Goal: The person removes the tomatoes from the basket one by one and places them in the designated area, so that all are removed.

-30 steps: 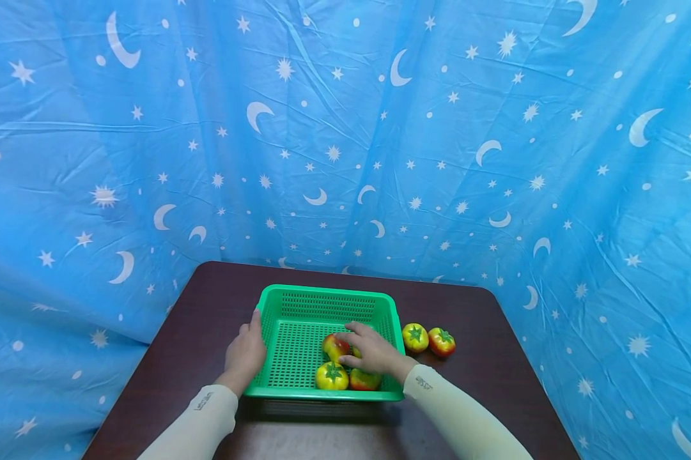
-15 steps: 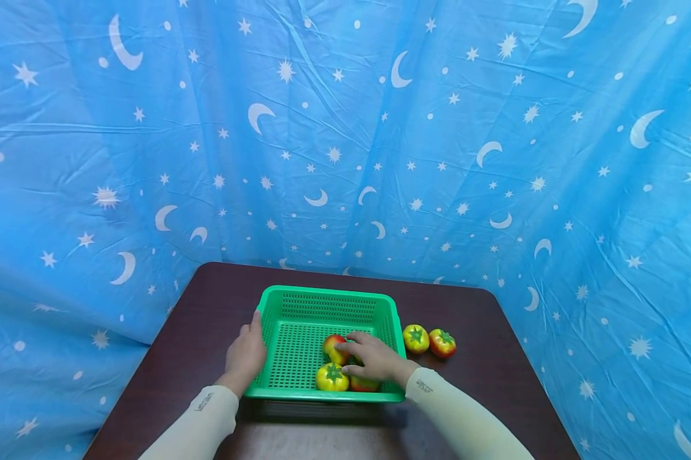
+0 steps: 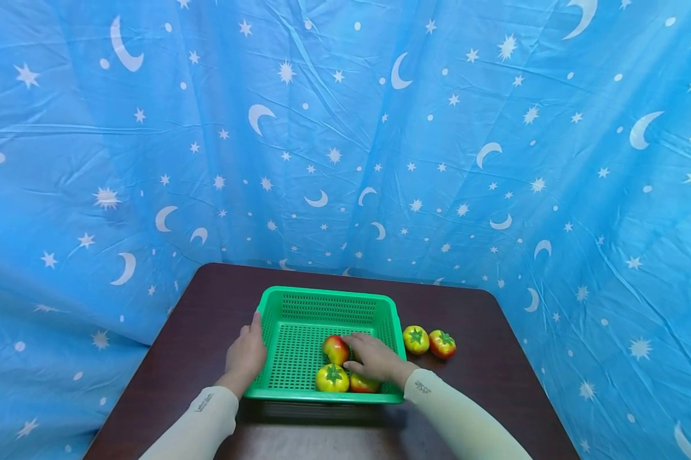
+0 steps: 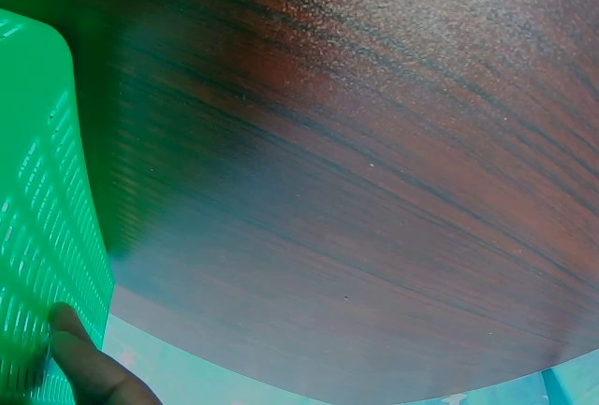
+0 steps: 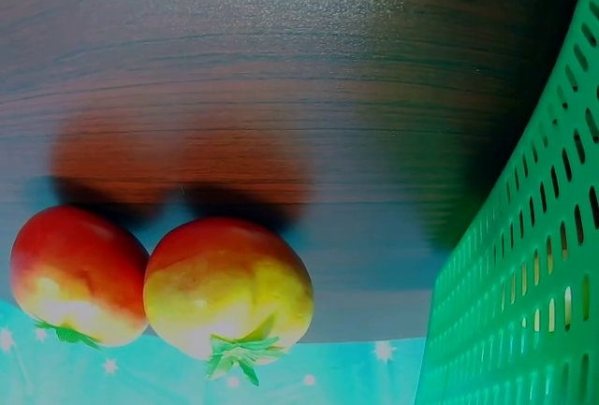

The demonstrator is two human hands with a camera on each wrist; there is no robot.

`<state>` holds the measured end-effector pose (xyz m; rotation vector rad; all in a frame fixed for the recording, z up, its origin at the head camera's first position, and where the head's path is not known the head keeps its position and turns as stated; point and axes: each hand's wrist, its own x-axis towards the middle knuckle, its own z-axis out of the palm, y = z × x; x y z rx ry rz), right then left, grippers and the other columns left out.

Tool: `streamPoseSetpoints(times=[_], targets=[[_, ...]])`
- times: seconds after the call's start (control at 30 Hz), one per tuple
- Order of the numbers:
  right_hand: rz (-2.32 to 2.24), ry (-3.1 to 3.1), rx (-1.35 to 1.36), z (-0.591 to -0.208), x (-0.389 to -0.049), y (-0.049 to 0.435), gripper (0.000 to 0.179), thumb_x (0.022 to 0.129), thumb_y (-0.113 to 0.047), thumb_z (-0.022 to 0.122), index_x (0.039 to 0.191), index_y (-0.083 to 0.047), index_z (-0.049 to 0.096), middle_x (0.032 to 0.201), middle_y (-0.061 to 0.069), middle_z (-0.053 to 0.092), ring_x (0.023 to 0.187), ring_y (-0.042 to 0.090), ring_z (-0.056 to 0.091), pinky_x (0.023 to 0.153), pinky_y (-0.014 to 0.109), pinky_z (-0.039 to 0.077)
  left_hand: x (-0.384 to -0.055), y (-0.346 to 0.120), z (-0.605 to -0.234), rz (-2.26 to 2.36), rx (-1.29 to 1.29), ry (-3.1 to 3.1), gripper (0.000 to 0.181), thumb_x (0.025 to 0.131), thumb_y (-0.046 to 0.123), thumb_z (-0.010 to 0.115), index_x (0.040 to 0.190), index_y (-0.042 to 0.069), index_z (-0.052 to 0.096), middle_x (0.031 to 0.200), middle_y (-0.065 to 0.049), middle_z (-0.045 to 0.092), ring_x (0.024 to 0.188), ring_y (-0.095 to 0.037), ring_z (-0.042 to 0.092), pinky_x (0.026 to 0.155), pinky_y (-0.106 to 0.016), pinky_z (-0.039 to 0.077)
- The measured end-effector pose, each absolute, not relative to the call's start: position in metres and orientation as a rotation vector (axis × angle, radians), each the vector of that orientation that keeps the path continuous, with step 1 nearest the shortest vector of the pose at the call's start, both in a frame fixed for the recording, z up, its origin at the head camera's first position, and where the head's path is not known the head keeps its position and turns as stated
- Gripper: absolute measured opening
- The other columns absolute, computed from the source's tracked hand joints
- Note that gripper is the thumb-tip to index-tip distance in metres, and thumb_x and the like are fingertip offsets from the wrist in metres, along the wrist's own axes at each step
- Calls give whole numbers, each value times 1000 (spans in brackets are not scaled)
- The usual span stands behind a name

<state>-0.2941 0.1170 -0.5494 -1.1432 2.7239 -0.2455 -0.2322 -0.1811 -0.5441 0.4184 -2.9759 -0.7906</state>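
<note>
My left hand holds the left side of a green plastic basket; in the left wrist view a fingertip touches its slotted outer wall. My right hand is inside the basket at the right, its fingers and thumb bent round a tomato that is hidden beneath it. By those fingertips lies a red-and-yellow tomato, stem side out of sight. In front of it sits a yellow tomato with a green star-shaped top. Another tomato is partly covered by the right hand.
Two more tomatoes, one yellow and one redder, stand side by side on the dark wooden table, just right of the basket. A blue curtain with moons and stars hangs behind the table.
The right hand's fingers have drawn back slightly to the right, uncovering more of the red-and-yellow tomato. My left hand and the basket stay in place.
</note>
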Motion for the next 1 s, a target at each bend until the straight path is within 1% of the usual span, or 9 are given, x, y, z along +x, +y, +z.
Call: streamPoseSetpoints(times=[0.07, 0.27, 0.43, 0.57, 0.67, 0.8, 1.0], targets=[[-254, 2742, -1123, -551, -295, 117, 59, 101, -45, 55, 151, -16, 44, 150, 3, 52, 140, 23, 48, 116, 43, 40, -232, -181, -544, -789, 420, -2975, 65, 101, 4, 45, 159, 0, 17, 119, -28, 56, 83, -28, 59, 84, -54, 54], [-248, 2776, -1085, -552, -295, 117, 54, 102, -45, 53, 146, -14, 51, 146, 7, 55, 137, 26, 50, 114, 46, 41, -233, -181, -543, -797, 425, -2975, 65, 101, 4, 45, 159, 1, 17, 119, -28, 56, 83, -29, 59, 84, -55, 54], [-309, 2812, -1045, -550, -294, 116, 44, 107, -35, 44, 139, -8, 59, 144, 14, 57, 137, 31, 50, 114, 49, 41, -232, -181, -543, -792, 418, -2980, 65, 101, 3, 46, 159, 0, 17, 119, -28, 56, 84, -29, 59, 84, -54, 54], [-383, 2833, -966, -547, -293, 114, 39, 107, -25, 43, 134, -2, 61, 141, 19, 58, 135, 36, 51, 112, 52, 41, -232, -182, -544, -789, 404, -2984, 66, 100, 3, 47, 159, 0, 17, 119, -28, 56, 83, -28, 59, 82, -53, 53], [-427, 2828, -908, -547, -293, 114, 37, 106, -20, 45, 133, 0, 61, 141, 22, 57, 134, 38, 51, 111, 53, 43, -232, -183, -544, -797, 400, -2983, 67, 99, 3, 47, 159, 0, 17, 120, -28, 56, 82, -28, 59, 82, -54, 53], [-409, 2834, -854, -549, -295, 113, 38, 104, -21, 51, 135, 0, 59, 142, 23, 55, 131, 39, 53, 109, 53, 45, -232, -183, -544, -804, 402, -2983, 67, 100, 4, 47, 159, 1, 16, 122, -29, 55, 85, -30, 60, 84, -55, 53], [-409, 2815, -741, -548, -297, 112, 47, 98, -24, 62, 140, -4, 56, 142, 22, 54, 125, 37, 57, 106, 51, 48, -233, -183, -545, -796, 390, -2981, 66, 101, 5, 46, 159, 1, 17, 122, -28, 56, 86, -30, 61, 86, -55, 53]])
